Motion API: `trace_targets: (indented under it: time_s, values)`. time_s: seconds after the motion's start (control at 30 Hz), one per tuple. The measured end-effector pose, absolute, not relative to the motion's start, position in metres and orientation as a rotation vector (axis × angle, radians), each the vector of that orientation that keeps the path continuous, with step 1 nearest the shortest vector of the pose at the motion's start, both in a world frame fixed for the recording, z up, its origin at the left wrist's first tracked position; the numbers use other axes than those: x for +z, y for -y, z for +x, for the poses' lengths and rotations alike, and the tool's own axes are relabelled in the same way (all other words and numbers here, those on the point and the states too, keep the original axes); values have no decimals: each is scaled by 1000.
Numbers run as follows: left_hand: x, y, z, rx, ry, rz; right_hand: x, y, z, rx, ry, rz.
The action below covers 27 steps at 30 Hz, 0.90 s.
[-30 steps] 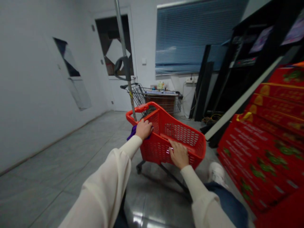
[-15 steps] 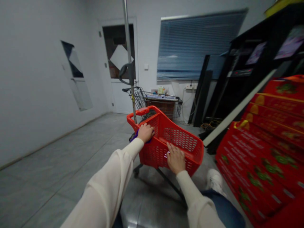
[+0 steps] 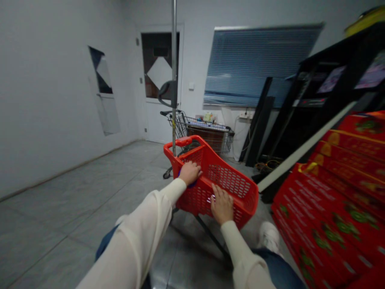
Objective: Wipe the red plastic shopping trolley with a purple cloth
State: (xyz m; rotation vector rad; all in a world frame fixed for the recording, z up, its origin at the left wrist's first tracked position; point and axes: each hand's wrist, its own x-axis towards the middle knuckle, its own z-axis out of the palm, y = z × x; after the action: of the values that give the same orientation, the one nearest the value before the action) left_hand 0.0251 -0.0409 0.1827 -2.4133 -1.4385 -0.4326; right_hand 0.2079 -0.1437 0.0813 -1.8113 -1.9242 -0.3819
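Observation:
A red plastic shopping cart (image 3: pixel 198 198) with perforated basket walls and a red handle stands before me, tilted across my view. My left hand (image 3: pixel 190 173) is closed over a purple cloth (image 3: pixel 192 184) and presses it on the near top rim, close to the handle end. Most of the cloth is hidden under the hand. My right hand (image 3: pixel 221 204) rests on the near side wall farther along, its fingers stretched out and slightly apart, fingertips at the rim. Inside, the visible part of the basket holds nothing.
A metal pole (image 3: pixel 174 48) with a grey hook-like holder (image 3: pixel 168 94) rises behind the cart. Beyond are a black wire cart (image 3: pixel 207 125), a door (image 3: pixel 153 120) and blue blinds (image 3: pixel 258 64). Stacked red boxes (image 3: pixel 327 200) flank my right, near my white shoe (image 3: pixel 270 236).
My left hand and the cloth have shifted slightly right and down along the rim. My right hand stays at the same part of the cart. The background has moved right in view.

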Motion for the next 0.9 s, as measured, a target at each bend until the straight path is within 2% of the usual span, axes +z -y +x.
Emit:
trace_targets:
  time_s: [0.13, 0.4, 0.57, 0.7, 0.9]
  values:
    - [198, 28, 1, -463, 1568, -2321, 83, 140, 200, -401, 1877, -1831]
    - [161, 57, 58, -579, 1535, -2384, 113, 120, 192, -319, 1929, -1937]
    - [189, 37, 34, -449, 1519, -2464, 98, 119, 203, -466, 1932, -1808]
    - [201, 26, 14, -477, 1619, -2369, 84, 115, 199, -475, 1908, -1762]
    - [165, 55, 60, -526, 1548, -2402, 81, 112, 192, -452, 1870, -1757]
